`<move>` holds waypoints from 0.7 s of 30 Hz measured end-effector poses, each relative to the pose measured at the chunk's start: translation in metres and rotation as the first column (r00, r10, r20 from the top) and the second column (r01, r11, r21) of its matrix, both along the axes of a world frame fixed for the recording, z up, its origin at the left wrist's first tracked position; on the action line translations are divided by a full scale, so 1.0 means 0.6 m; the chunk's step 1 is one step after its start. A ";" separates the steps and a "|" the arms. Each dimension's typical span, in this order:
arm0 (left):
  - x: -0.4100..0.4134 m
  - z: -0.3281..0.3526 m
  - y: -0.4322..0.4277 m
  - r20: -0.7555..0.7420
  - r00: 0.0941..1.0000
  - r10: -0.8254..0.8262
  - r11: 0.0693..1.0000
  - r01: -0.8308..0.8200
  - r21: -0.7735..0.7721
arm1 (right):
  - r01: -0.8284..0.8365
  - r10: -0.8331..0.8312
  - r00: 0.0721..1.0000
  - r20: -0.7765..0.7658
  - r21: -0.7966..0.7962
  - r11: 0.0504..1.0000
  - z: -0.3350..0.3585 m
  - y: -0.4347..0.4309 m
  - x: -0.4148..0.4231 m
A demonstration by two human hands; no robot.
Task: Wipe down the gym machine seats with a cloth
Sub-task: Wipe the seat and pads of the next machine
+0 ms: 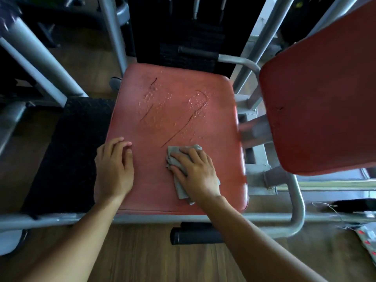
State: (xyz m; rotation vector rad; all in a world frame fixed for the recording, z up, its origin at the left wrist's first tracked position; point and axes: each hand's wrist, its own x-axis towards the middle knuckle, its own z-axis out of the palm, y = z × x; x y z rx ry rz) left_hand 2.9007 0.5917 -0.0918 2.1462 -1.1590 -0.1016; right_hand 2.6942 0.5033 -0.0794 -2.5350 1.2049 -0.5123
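Note:
A red padded seat [173,110] fills the middle of the view, with two long tears and beads of liquid on its far half. A grey cloth [176,159] lies on the seat's near right part, and my right hand [196,171] presses flat on top of it, fingers spread. Resting palm down on the seat's near left edge, my left hand [114,169] holds nothing. A second red pad, the backrest [321,94], stands tilted at the right.
Grey steel frame tubes [299,200] run around the seat, with black foam handles near the front [195,236] and behind [197,52]. A black rubber mat [67,151] lies left of the seat on the wood floor. The dark weight stack stands behind.

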 end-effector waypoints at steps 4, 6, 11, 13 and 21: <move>-0.016 0.014 0.003 0.143 0.990 -0.011 0.986 -0.013 0.166 | 0.204 -0.205 0.979 -0.023 -0.006 0.979 -0.001 0.000 -0.091; -0.037 0.022 -0.002 0.186 0.980 -0.064 0.975 0.022 0.221 | 0.280 -0.279 0.957 -0.076 0.012 0.960 0.001 -0.008 -0.144; -0.122 0.020 -0.069 0.149 0.893 -0.426 0.902 0.405 0.148 | 0.345 -0.353 0.935 -0.007 0.233 0.909 -0.004 -0.038 -0.203; -0.148 0.010 -0.092 0.121 0.848 -0.515 0.854 0.496 0.160 | 0.387 -0.429 0.901 0.062 0.329 0.861 -0.008 -0.056 -0.208; -0.158 0.001 -0.103 0.136 0.853 -0.504 0.855 0.471 0.217 | 0.364 -0.502 0.858 0.106 0.563 0.741 0.000 -0.087 -0.211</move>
